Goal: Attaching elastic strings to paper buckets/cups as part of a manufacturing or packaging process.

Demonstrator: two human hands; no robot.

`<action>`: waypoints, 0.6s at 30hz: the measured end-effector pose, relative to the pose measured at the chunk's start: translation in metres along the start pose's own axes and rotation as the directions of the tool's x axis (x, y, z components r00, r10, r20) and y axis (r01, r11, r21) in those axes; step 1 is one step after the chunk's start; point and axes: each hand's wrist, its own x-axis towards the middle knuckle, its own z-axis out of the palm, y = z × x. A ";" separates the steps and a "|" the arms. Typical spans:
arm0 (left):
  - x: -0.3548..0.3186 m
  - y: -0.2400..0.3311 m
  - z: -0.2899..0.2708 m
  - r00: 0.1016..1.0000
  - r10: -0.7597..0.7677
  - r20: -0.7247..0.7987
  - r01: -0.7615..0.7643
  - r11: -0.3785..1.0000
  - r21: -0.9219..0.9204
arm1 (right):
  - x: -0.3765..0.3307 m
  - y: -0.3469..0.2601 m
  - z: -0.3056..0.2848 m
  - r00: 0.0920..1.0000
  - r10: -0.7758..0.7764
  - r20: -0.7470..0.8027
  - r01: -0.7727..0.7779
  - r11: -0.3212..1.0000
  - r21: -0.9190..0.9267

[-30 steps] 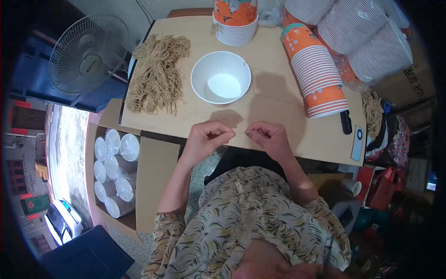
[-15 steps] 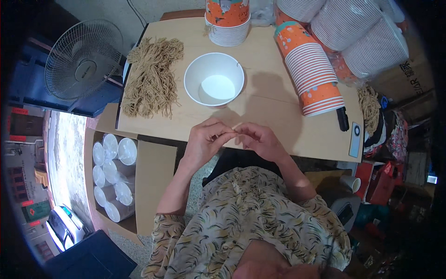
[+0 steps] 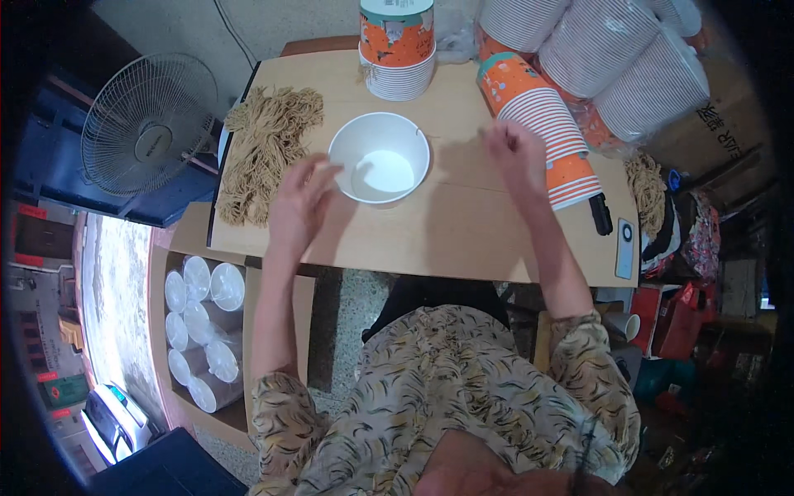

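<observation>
A white paper tub (image 3: 380, 192) stands upright on the table with its inside showing, and a small dark strand lies over its right rim. My left hand (image 3: 299, 202) is beside the tub's left rim, fingers apart, and nothing shows in it. Over the right part of the table, just left of a row of nested orange and white tubs (image 3: 538, 116), my right hand (image 3: 519, 159) is raised with its fingers curled in. What those fingers hold, if anything, is too blurred to make out. A heap of tan cords (image 3: 273, 153) lies left of the tub.
Upright nested tubs (image 3: 397, 58) stand at the back. Bagged stacks of white tubs (image 3: 604, 50) fill the far right, with a black marker (image 3: 601, 213) near the table's right edge. A fan (image 3: 149, 124) and an open carton (image 3: 285, 331) of wrapped tubs flank the left.
My hands were together with fingertips pinched at the table's front edge. They have parted: the left moved forward and left to the tub, the right forward and right toward the nested tubs.
</observation>
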 end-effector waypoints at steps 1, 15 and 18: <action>0.015 -0.003 -0.005 0.992 0.125 -0.023 -0.118 0.971 0.210 | 0.011 -0.021 0.003 0.997 -0.065 -0.038 0.065 0.998 -0.007; -0.028 -0.027 0.019 0.987 0.123 0.104 -0.120 0.992 -0.034 | -0.025 -0.004 0.107 0.894 -0.028 0.447 0.010 0.999 0.044; -0.060 -0.014 0.026 0.995 0.099 -0.003 -0.099 0.995 0.029 | -0.042 -0.005 0.111 0.873 -0.023 0.488 -0.034 0.994 0.107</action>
